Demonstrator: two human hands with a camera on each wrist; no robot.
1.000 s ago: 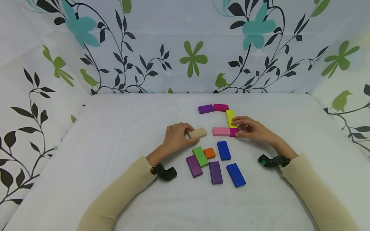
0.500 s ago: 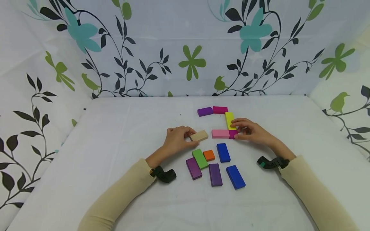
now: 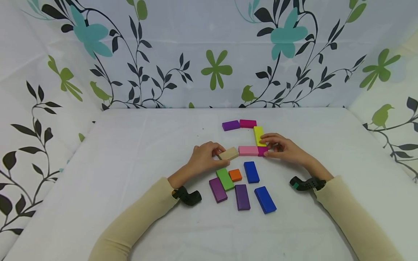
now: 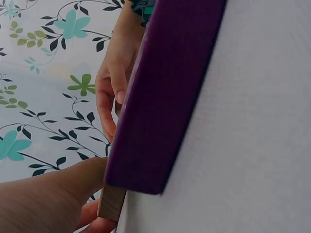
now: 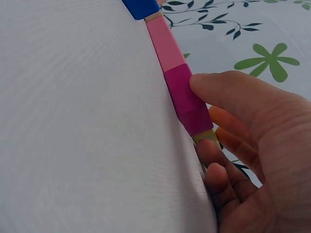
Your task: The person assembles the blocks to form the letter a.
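My left hand pinches a plain wooden block between thumb and fingers. The block lies slightly tilted, its right end at the left end of a pink block. Butted against the pink block's other end is a short magenta block. My right hand has its thumb on the magenta block and its curled fingers by the yellow block behind it. In the right wrist view, the thumb rests along the magenta block's side. A purple block hides much of the left hand's grip in the left wrist view.
At the back, a violet block and a crimson block continue from the yellow one. Nearer lie a green block, an orange block, two purple blocks, one marked here, and two blue blocks, the closer one.
My left hand has moved right with the wooden block, closing the gap to the pink block. The right hand stays at the magenta and yellow blocks.
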